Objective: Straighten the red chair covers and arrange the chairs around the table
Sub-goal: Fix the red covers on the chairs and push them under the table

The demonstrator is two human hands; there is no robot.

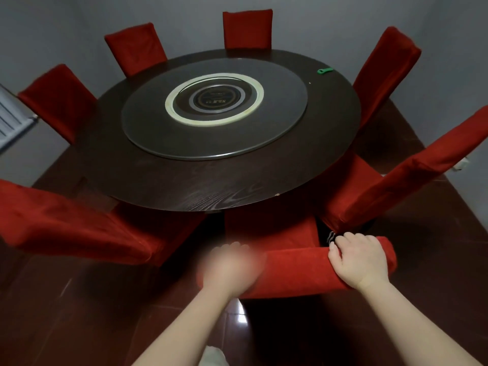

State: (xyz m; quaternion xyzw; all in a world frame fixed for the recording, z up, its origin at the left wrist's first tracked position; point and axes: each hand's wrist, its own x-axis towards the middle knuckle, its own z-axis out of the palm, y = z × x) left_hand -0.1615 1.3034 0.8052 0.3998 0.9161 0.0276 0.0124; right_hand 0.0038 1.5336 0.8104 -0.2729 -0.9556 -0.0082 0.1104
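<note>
Two bare forearms reach from the bottom edge toward the nearest chair's red velvety fabric cover [298, 270]. This chair stands at the near rim of the round dark wood-grain table [184, 188]. The right hand [356, 260] grips the top of the chair back near its right end, its fingers [353, 237] curled over the far side of the cover. The left hand [232, 265] is over the left end, too motion-blurred to tell whether it grips or lies flat. Six more red-covered chairs ring the table. The four far chairs [247, 29] look neat and pushed in, as do the near left chair [79, 225] and near right chair [409, 175]. The job seems nearly done, with this last cover left to smooth.
</note>
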